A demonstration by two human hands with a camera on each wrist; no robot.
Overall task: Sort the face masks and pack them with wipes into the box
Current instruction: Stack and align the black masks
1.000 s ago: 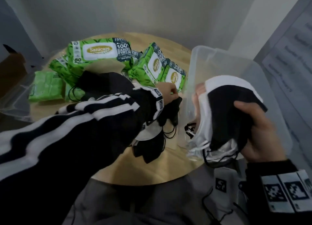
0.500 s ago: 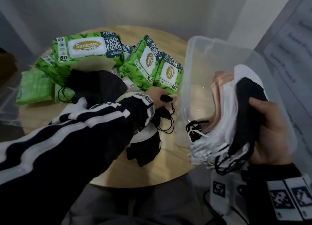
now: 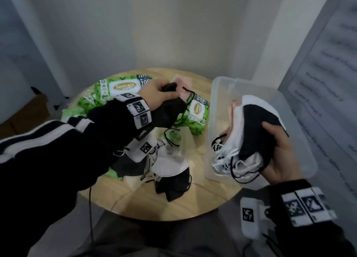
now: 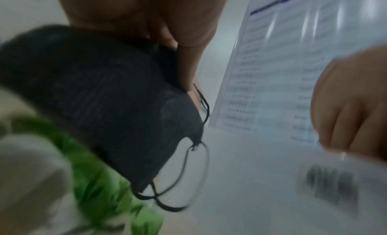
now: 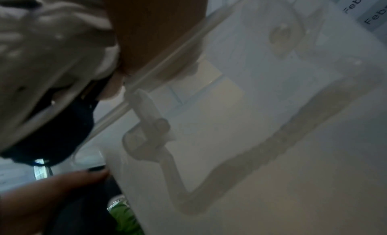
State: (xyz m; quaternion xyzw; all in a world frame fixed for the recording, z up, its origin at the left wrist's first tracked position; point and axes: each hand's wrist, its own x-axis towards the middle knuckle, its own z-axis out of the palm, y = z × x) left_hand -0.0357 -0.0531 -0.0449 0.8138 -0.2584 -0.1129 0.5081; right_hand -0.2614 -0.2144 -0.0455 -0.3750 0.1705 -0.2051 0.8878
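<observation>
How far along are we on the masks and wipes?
Partly sorted. The right hand holds a stack of masks over the clear box; the left hand grips a black mask. Left: loose masks on the table, and the wipes packs, still unpacked.

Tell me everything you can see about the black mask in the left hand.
The black mask is a dark, soft, fabric-like face mask, folded roughly in half into a curved shape. The left hand grips its upper edge, fingers curled round it, holding it up above the green wipes packs on the round wooden table. Thin black ear loops dangle from its lower end. In the left wrist view its surface looks faintly ribbed, though that picture is blurred.
</observation>
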